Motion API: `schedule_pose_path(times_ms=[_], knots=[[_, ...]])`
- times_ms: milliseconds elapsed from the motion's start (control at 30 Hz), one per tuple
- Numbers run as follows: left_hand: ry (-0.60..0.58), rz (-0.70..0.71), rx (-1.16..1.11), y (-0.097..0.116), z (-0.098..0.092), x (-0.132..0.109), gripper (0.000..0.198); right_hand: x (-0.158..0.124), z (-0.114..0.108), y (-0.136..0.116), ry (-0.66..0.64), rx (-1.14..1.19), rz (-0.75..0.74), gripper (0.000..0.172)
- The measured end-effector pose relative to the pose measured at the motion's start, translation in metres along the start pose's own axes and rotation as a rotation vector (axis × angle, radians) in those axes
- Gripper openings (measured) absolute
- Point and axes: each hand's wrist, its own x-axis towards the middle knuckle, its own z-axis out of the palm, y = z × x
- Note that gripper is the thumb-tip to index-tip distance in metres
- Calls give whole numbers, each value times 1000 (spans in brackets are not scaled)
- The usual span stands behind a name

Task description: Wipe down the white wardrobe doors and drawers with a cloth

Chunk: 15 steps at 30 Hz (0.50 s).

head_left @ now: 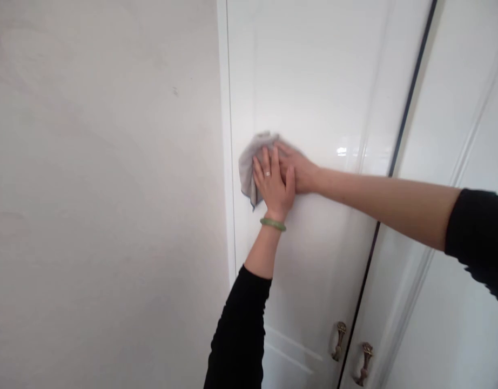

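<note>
A crumpled grey cloth (249, 165) is pressed against the left white cupboard door (314, 97), close to its left edge. My right hand (300, 170) reaches in from the right on a bare forearm and holds the cloth to the door. Its fingers are partly hidden. My left hand (273, 183) comes up from below and lies flat over the right hand's fingers and the cloth, fingers stretched out. It wears a ring and a green bangle (273, 224) at the wrist. Both sleeves are black.
A plain pale wall (103, 194) fills the left half. A second white door (455, 135) stands to the right, past a dark gap. Two brass handles (338, 341) (364, 363) sit low on the doors, either side of the gap.
</note>
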Motion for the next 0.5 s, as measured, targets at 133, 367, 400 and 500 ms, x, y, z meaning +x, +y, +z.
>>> schedule_pose_path(times_ms=[133,367,400,500], knots=[[35,106,-119,5,-14,67,84,19,-57,93,286,-90,224,53],[-48,224,-66,17,-26,-28,68,-85,-52,30,274,-102,465,74],[-64,251,-48,19,-21,-41,70,-100,-39,5,236,-115,438,73],[-112,327,-6,27,-7,-64,74,-127,-10,-49,151,-110,343,62]])
